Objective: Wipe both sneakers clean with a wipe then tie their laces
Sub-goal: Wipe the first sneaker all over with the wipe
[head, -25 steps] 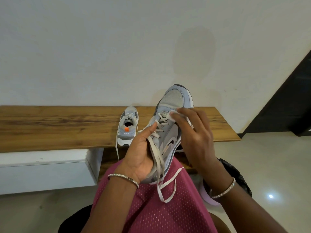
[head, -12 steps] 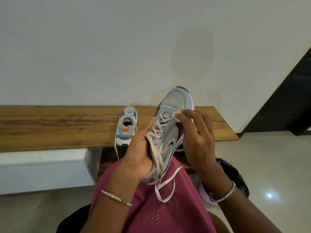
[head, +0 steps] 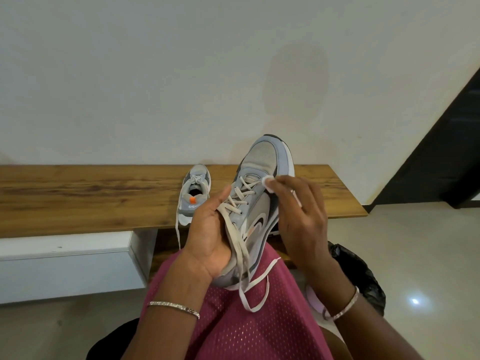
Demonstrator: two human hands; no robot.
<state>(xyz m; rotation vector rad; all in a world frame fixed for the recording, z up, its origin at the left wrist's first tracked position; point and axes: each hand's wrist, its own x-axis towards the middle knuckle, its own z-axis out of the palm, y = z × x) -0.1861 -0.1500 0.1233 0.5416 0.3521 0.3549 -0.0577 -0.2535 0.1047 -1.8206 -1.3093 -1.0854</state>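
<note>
Here, from the head camera, a grey sneaker [head: 262, 158] with a mesh toe, a white sole edge and a curved logo on its side is propped heel-down on the person's lap, toe pointing up and away. Its pale laces [head: 240, 201] are threaded but untied, and the loose ends trail over the pink mesh garment [head: 233, 333]. A second sneaker [head: 195, 197], grey with an orange heel tab, stands on the wooden bench [head: 78, 198] just beyond, heel toward the camera, with one lace hanging over the bench edge.

The left hand [head: 209, 235] grips the grey sneaker from its left side near the heel, palm up, thumb stretched along the lacing. The right hand [head: 298, 216] comes from the right, its fingertips pinching a small white wipe [head: 267, 181] against the upper beside the topmost lace crossing, the remaining fingers spread over the shoe's side. Each wrist wears a thin bracelet, and a black bag [head: 361, 276] lies on the floor at right.
</note>
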